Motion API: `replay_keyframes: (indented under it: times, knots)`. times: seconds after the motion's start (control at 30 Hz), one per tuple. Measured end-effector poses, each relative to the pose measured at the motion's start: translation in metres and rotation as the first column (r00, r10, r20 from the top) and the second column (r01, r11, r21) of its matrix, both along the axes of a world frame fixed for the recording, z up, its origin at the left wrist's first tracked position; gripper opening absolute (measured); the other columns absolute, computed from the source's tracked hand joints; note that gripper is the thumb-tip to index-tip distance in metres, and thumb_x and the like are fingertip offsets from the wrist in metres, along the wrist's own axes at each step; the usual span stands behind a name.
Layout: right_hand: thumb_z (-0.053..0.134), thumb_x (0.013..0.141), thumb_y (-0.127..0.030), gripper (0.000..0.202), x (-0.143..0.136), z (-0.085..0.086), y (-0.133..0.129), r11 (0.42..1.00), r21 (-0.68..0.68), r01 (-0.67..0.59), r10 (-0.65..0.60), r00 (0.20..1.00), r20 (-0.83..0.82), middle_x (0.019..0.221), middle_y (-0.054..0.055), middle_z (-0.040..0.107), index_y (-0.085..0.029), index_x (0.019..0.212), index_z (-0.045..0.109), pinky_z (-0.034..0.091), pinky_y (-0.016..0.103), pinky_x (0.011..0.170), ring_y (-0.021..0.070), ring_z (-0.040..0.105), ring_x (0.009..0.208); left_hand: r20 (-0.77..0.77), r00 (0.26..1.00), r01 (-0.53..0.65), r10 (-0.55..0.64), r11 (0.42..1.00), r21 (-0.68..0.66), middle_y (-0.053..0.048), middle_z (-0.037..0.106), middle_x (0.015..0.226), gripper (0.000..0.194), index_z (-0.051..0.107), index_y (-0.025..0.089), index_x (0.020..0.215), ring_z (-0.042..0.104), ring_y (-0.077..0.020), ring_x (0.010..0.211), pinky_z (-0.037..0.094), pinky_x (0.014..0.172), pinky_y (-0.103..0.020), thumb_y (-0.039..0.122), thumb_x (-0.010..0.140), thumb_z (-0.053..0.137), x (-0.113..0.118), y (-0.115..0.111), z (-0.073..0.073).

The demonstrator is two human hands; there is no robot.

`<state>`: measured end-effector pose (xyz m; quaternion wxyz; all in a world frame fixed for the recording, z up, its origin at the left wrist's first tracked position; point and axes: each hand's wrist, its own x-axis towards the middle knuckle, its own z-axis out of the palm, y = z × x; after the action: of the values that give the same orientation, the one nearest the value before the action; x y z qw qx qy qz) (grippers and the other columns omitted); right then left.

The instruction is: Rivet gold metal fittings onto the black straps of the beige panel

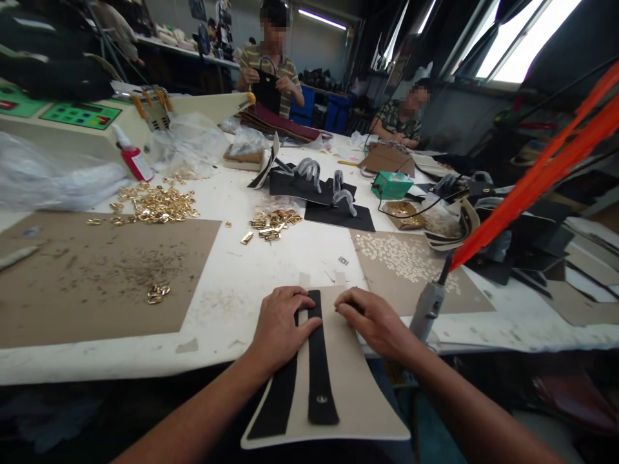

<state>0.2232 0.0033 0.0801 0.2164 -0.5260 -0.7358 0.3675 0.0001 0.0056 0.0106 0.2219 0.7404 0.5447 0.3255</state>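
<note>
A beige panel [355,386] with flared lower corners lies at the table's front edge and overhangs it. On it are a wide black strip [275,409] at the left and a narrower black strap [320,367] with a small metal piece near its lower end. My left hand [285,322] rests on the panel, its thumb and fingers pressed at the upper part of the strap. My right hand [367,316] is over the panel's upper right, fingers curled together; anything between the fingertips is too small to make out.
Gold hardware [159,205] lies in piles left and centre. Small pale discs [403,258] cover a board at the right, beside a grey tool [428,309] on an orange cord [527,154]. Black panels [338,216] lie behind. Two people are across the table.
</note>
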Motion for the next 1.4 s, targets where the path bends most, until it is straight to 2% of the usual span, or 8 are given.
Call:
replay_keyframes:
  times: [0.2,0.63,0.93,1.07,1.13,1.2,1.3,1.4]
  knots:
    - [0.055,0.100,-0.027,0.012,-0.029,-0.026,0.028,0.989,-0.007,-0.150,0.149,0.974,0.174,0.095,0.000,0.066,-0.022,0.093,0.064,0.039,0.028,0.081,0.0154,0.058,0.089,0.038,0.999,0.002,-0.002,1.000,-0.002,0.001,0.069,0.118,0.022,0.075,0.028,0.096,0.058,-0.0252,0.118,0.041,0.101,-0.045,0.027,0.076,0.085,-0.001,-0.001,-0.003]
    - [0.066,0.087,-0.024,0.003,-0.040,-0.031,0.033,0.998,-0.054,0.032,-0.017,0.965,0.263,0.082,-0.002,0.070,-0.022,0.087,0.068,0.036,0.027,0.069,0.0141,0.058,0.076,0.044,0.999,0.007,-0.007,1.000,0.011,0.000,0.070,0.120,0.029,0.070,0.027,0.099,0.057,-0.0263,0.120,0.040,0.102,-0.046,0.028,0.075,0.087,-0.002,-0.001,-0.007]
    - [0.060,0.094,-0.039,0.024,-0.022,-0.027,0.000,0.976,0.049,0.211,-0.203,0.969,-0.139,0.089,0.003,0.069,-0.021,0.108,0.068,0.051,0.030,0.076,0.0173,0.063,0.079,-0.001,1.000,0.008,-0.008,1.000,-0.013,-0.001,0.068,0.120,0.025,0.075,0.031,0.100,0.057,-0.0282,0.120,0.042,0.103,-0.050,0.024,0.078,0.081,-0.004,0.001,0.000]
    - [0.065,0.088,-0.051,0.030,0.035,-0.029,-0.042,0.718,0.295,0.631,-0.580,0.776,-0.247,0.099,0.007,0.069,-0.025,0.104,0.068,0.058,0.040,0.077,0.0248,0.066,0.083,-0.016,1.000,0.011,-0.011,1.000,0.002,-0.002,0.069,0.119,0.021,0.076,0.031,0.099,0.058,-0.0298,0.120,0.043,0.105,-0.053,0.026,0.078,0.078,-0.006,0.007,-0.004]
    - [0.067,0.084,-0.057,0.041,0.068,-0.034,-0.058,0.541,0.313,0.781,-0.754,0.615,-0.232,0.112,0.009,0.068,-0.030,0.115,0.065,0.059,0.047,0.081,0.0309,0.068,0.092,-0.025,1.000,0.013,-0.013,1.000,0.007,-0.003,0.070,0.118,0.020,0.077,0.031,0.098,0.059,-0.0304,0.119,0.044,0.105,-0.054,0.028,0.079,0.077,-0.006,0.008,-0.005]
    - [0.066,0.080,-0.064,0.059,0.092,-0.041,-0.068,0.456,0.259,0.852,-0.841,0.507,-0.188,0.123,0.011,0.066,-0.031,0.129,0.058,0.059,0.050,0.085,0.0347,0.068,0.102,-0.036,0.999,0.010,-0.009,1.000,0.015,-0.003,0.070,0.119,0.019,0.077,0.031,0.098,0.060,-0.0309,0.118,0.045,0.104,-0.054,0.029,0.079,0.076,-0.005,0.008,-0.005]
    - [0.068,0.074,-0.067,0.075,0.103,-0.054,-0.067,0.525,0.135,0.841,-0.833,0.540,-0.123,0.119,0.013,0.068,-0.021,0.132,0.057,0.057,0.050,0.090,0.0362,0.068,0.106,-0.048,0.999,0.009,-0.008,0.999,0.034,-0.004,0.071,0.119,0.019,0.078,0.030,0.098,0.061,-0.0314,0.118,0.046,0.103,-0.054,0.029,0.080,0.075,-0.006,0.008,-0.004]
    - [0.066,0.075,-0.067,0.057,0.094,-0.061,-0.060,0.634,0.100,0.766,-0.769,0.639,-0.022,0.100,0.011,0.071,-0.019,0.106,0.065,0.053,0.050,0.090,0.0363,0.068,0.098,-0.054,0.999,0.010,-0.008,0.999,0.041,-0.004,0.071,0.117,0.020,0.078,0.030,0.099,0.062,-0.0311,0.117,0.047,0.103,-0.054,0.030,0.080,0.074,-0.007,0.006,-0.004]
